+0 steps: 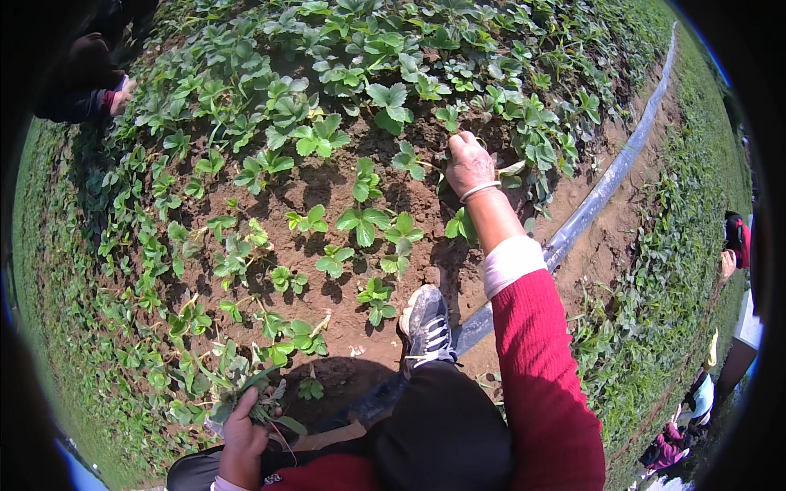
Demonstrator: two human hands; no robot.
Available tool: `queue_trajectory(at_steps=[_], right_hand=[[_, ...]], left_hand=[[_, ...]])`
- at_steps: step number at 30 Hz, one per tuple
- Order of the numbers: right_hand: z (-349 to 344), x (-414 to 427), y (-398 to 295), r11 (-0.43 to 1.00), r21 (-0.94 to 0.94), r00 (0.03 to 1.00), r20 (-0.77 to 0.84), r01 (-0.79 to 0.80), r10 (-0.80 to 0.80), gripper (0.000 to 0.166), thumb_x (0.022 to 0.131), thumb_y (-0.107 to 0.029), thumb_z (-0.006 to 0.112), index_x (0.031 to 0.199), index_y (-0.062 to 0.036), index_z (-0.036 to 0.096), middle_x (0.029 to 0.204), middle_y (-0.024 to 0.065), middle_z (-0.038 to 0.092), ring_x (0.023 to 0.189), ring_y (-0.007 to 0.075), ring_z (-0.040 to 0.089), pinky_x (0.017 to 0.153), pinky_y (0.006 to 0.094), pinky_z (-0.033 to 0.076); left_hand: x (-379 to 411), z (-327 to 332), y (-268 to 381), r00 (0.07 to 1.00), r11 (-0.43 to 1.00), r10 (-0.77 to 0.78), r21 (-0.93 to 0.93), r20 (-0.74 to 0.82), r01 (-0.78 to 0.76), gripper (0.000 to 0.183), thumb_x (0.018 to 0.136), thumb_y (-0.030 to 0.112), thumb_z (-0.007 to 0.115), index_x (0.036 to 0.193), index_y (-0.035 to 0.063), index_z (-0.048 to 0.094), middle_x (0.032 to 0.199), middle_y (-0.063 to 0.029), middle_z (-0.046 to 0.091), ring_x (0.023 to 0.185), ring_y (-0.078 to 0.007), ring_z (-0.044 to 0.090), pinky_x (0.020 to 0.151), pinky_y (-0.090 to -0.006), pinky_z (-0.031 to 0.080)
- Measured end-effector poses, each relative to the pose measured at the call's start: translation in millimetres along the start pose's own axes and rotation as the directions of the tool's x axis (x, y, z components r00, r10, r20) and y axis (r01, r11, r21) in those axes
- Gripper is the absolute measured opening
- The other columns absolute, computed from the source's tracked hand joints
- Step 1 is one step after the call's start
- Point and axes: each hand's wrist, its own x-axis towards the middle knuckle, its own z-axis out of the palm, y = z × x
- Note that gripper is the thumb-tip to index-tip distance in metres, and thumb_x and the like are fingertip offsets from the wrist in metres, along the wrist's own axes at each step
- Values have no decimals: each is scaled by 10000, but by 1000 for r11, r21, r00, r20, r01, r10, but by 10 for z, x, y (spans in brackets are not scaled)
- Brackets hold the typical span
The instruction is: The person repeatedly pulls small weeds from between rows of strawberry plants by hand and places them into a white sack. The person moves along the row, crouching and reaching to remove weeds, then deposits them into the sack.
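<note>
My left hand (244, 429) is closed around a bunch of pulled green leaves and thin stems (245, 396), low at the left in front of my body. My right hand (468, 161) reaches forward to the soil with its fingers curled tight on thin plant stems (482, 142). Its fingertips are partly hidden by the hand itself. Just beyond them stands a small strawberry leaf cluster (448, 116). A larger strawberry plant (537, 132) grows to the right of this hand. Young strawberry plants (363, 224) stand apart in the brown soil between my hands.
My shoe (428, 325) rests on the soil beside a dark plastic hose (583, 218), which runs along the bed's right edge. Denser strawberry foliage (381, 43) covers the far side. Another person's hand (121, 98) is at the upper left. More people (669, 445) are at the far right.
</note>
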Motion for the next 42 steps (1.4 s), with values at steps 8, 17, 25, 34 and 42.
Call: queue_trajectory(at_steps=[8, 17, 25, 34, 42], right_hand=[[10, 133, -11, 997, -48, 991, 125, 53, -47, 192, 620, 45, 511, 790, -43, 523, 891, 163, 558, 833, 359, 564, 700, 422, 474], [-253, 58, 197, 987, 161, 999, -27, -28, 33, 114, 694, -40, 629, 758, -41, 534, 691, 168, 589, 633, 304, 602, 569, 340, 464], [-157, 291, 350, 802, 431, 852, -128, -414, 508, 318, 662, -95, 621, 973, -59, 563, 798, 154, 628, 772, 298, 615, 735, 372, 482], [-85, 276, 362, 973, 37, 939, -255, -227, 229, 215, 613, -21, 586, 819, -52, 534, 876, 176, 511, 814, 361, 540, 712, 422, 465], [-293, 433, 675, 991, -127, 990, 131, -42, 59, 181, 668, 3, 498, 839, -38, 541, 945, 185, 559, 916, 358, 553, 783, 412, 467]], left_hand=[[62, 9, -61, 999, 999, 5, 38, -42, -4, 248, 862, 178, 544, 1064, 34, 550, 951, -92, 609, 836, -201, 575, 636, -360, 490], [-5, -7, -111, 998, 999, 9, 33, -63, -7, 272, 861, 190, 544, 1076, 25, 533, 942, -102, 607, 812, -215, 570, 635, -362, 494], [236, -7, -102, 997, 997, -22, 74, -79, 28, 254, 838, 200, 583, 1037, 44, 555, 914, -81, 623, 790, -222, 591, 649, -389, 488], [249, -20, -151, 993, 999, -23, 39, -120, 28, 250, 825, 209, 605, 1026, 64, 567, 888, -67, 631, 766, -217, 596, 633, -383, 483], [230, 15, -149, 995, 996, -50, 71, -82, 56, 219, 855, 192, 565, 1012, 39, 564, 891, -73, 633, 777, -214, 602, 618, -371, 494]])
